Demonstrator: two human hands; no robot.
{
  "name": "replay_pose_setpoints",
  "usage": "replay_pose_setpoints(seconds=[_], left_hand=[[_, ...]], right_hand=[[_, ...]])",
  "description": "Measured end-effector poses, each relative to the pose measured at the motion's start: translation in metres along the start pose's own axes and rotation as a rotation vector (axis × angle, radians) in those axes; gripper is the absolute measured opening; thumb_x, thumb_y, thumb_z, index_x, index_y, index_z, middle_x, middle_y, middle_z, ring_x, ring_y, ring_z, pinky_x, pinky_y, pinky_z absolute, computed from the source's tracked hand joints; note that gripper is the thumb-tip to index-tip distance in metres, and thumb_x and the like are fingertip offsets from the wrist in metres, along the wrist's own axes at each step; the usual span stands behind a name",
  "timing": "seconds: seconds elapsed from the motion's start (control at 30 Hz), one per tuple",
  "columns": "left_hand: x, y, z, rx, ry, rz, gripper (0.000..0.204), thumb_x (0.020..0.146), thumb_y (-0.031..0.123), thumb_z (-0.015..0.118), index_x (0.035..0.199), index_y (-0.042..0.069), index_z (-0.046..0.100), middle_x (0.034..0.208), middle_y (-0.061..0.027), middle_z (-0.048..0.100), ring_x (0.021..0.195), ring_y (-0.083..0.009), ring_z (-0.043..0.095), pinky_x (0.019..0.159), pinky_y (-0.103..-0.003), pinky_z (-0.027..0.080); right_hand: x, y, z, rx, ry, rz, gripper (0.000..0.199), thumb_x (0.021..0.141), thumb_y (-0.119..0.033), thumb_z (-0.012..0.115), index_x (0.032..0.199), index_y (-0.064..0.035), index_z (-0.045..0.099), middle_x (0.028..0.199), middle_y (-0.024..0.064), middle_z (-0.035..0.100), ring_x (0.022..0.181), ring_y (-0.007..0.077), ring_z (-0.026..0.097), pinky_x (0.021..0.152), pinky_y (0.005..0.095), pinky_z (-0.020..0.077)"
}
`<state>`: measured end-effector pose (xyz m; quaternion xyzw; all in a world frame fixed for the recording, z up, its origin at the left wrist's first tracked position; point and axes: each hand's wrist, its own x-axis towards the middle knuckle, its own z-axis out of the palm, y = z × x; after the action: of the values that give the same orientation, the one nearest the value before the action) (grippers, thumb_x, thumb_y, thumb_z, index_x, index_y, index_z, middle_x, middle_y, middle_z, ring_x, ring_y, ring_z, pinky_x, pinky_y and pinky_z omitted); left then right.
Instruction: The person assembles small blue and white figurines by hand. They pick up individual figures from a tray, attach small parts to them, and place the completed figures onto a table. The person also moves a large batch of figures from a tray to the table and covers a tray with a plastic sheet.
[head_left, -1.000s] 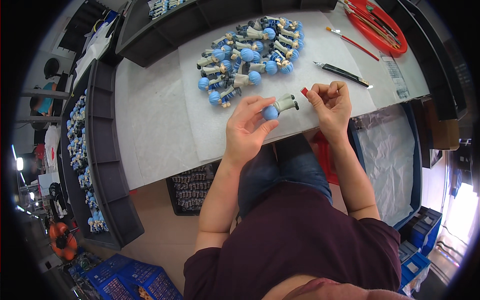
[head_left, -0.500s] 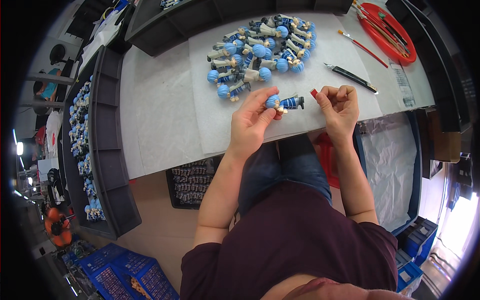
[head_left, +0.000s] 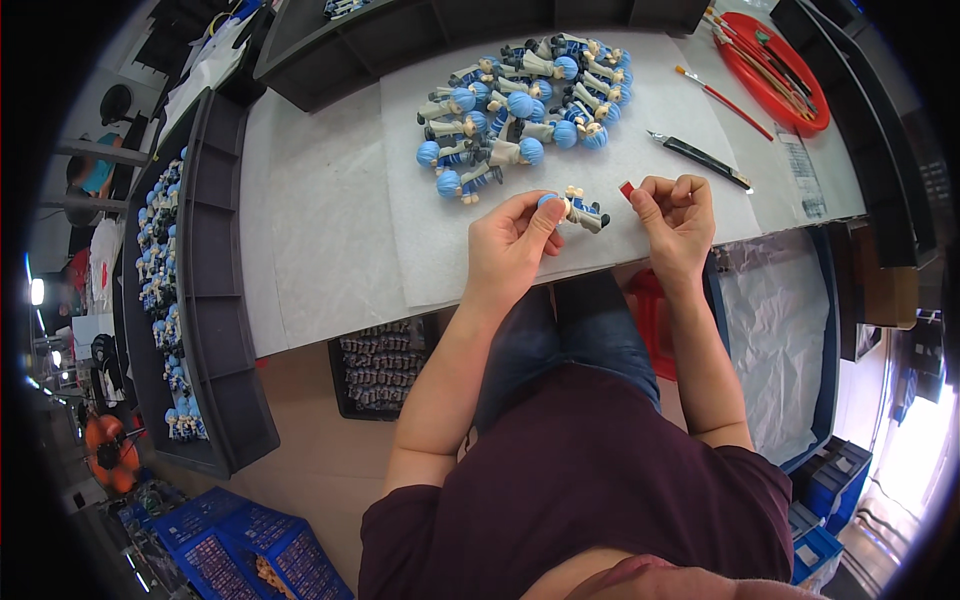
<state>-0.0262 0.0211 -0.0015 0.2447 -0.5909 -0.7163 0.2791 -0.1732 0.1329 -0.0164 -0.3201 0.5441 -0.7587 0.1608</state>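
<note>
My left hand [head_left: 510,245] pinches a small blue-haired figurine [head_left: 582,212] by its head, its body and dark shoes pointing right. Part of the head is hidden by my thumb and fingers. To the right, my right hand [head_left: 678,222] is closed on a small flat red piece [head_left: 627,189] with a pale tip; what else it is cannot be made out. A gap separates the figurine from that piece. Beyond my hands lies a pile of similar figurines [head_left: 520,104] on a white sheet [head_left: 410,235].
A black craft knife [head_left: 700,162] and a red-handled brush [head_left: 725,103] lie right of the pile. A red oval tray [head_left: 822,122] holds brushes. Dark compartment trays stand behind [head_left: 405,40] and at the left [head_left: 222,340]. A blue-rimmed bin [head_left: 780,330] sits at the right.
The figurine has been turned in my left hand, so its pale coat side now shows instead of the blue striped side. My right hand has barely moved.
</note>
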Motion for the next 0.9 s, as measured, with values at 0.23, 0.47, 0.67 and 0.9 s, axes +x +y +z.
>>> replay_pose_setpoints(seconds=[0.23, 0.47, 0.67, 0.9], left_hand=[[0.001, 0.000, 0.004, 0.040, 0.042, 0.010, 0.022, 0.088, 0.016, 0.061, 0.098, -0.004, 0.062, 0.085, -0.0077, 0.064, 0.066, -0.0105, 0.059, 0.056, -0.021, 0.049], [0.001, 0.005, 0.009, 0.051, 0.098, 0.000, 0.025, 0.087, 0.021, 0.063, 0.098, -0.002, 0.062, 0.075, -0.0047, 0.061, 0.058, -0.0079, 0.055, 0.050, -0.020, 0.044], [0.001, 0.004, 0.010, 0.095, 0.099, -0.015, 0.024, 0.088, 0.022, 0.062, 0.095, -0.001, 0.062, 0.074, -0.0052, 0.061, 0.056, -0.0079, 0.055, 0.046, -0.020, 0.042], [0.000, 0.003, 0.008, 0.076, 0.060, -0.001, 0.024, 0.089, 0.021, 0.059, 0.097, -0.001, 0.062, 0.078, -0.0054, 0.061, 0.059, -0.0079, 0.055, 0.049, -0.020, 0.043]], right_hand=[[-0.001, -0.005, 0.002, 0.014, 0.003, 0.024, 0.034, 0.080, 0.009, 0.061, 0.089, -0.0068, 0.033, 0.083, 0.0087, 0.053, 0.076, 0.0096, 0.050, 0.071, 0.0221, 0.0415], [0.001, -0.005, 0.003, -0.013, 0.010, 0.038, 0.034, 0.078, 0.007, 0.064, 0.089, -0.0063, 0.035, 0.079, 0.0067, 0.054, 0.072, 0.0075, 0.049, 0.066, 0.0210, 0.0412], [0.001, -0.016, 0.014, -0.237, -0.033, 0.045, 0.031, 0.076, 0.002, 0.068, 0.087, -0.0037, 0.039, 0.071, 0.0052, 0.057, 0.064, 0.0071, 0.053, 0.058, 0.0221, 0.0434], [-0.001, -0.021, 0.001, -0.582, 0.018, 0.010, 0.026, 0.076, 0.000, 0.068, 0.085, -0.0012, 0.044, 0.068, 0.0065, 0.058, 0.061, 0.0094, 0.054, 0.054, 0.0231, 0.0432]])
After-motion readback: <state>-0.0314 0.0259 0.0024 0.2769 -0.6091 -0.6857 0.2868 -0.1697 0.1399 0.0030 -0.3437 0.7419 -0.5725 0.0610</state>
